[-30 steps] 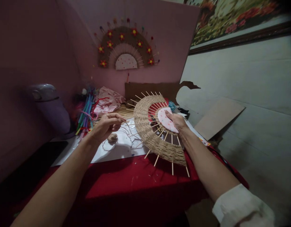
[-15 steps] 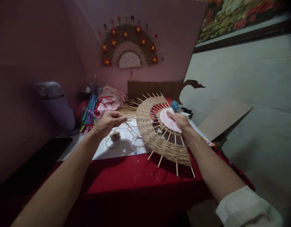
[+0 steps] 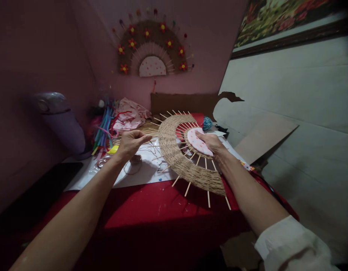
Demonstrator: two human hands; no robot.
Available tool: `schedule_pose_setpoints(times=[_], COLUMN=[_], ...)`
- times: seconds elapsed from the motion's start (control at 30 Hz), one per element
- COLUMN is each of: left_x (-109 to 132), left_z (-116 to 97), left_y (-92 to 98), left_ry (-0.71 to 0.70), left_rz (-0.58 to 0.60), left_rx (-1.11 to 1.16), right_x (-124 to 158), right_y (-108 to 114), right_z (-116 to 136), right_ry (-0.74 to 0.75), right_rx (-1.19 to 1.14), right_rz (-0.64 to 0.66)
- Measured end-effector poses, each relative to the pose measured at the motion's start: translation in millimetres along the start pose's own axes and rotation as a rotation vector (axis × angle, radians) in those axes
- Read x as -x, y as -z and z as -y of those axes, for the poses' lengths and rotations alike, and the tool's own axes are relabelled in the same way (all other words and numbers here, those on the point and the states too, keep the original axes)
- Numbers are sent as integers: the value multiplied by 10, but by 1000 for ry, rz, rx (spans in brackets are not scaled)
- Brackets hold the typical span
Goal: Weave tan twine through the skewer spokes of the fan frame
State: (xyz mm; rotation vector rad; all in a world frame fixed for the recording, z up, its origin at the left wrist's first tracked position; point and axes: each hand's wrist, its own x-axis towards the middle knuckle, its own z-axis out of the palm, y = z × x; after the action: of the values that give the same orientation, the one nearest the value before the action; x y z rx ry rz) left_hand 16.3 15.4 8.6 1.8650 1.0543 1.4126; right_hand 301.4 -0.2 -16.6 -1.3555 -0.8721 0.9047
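Two hands at one half-woven fan over a red-draped surface [image 3: 162,207].

The woven fan [image 3: 174,158] stands tilted between the hands. The right hand [image 3: 210,142] grips it by its pink dotted core [image 3: 197,143], and the left hand [image 3: 131,142], just left of the woven band, is pinched shut on a thin twine strand [image 3: 155,150]. One small twine ball [image 3: 135,159] lies under the left hand on one white sheet [image 3: 145,173]. One blue yarn ball [image 3: 207,122] sits behind the fan, and one finished fan [image 3: 153,49] with red flowers hangs on the wall. The fan's sticks are too close-set to count.
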Motion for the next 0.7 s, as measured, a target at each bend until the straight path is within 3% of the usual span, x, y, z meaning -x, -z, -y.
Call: schedule_pose_setpoints(times=[0.27, 0.53, 0.7], left_x=[-10, -23, -25], left_z=[2, 85, 100], left_y=[39, 145, 146], left_ry=[44, 21, -16], left_rz=[-4, 193, 198], left_rx=[74, 194, 187], right_x=[35, -48, -67], right_y=[-22, 44, 59], right_z=[41, -16, -38], right_ry=[-37, -6, 3], right_rx=[-60, -55, -40], right_rz=[2, -13, -22])
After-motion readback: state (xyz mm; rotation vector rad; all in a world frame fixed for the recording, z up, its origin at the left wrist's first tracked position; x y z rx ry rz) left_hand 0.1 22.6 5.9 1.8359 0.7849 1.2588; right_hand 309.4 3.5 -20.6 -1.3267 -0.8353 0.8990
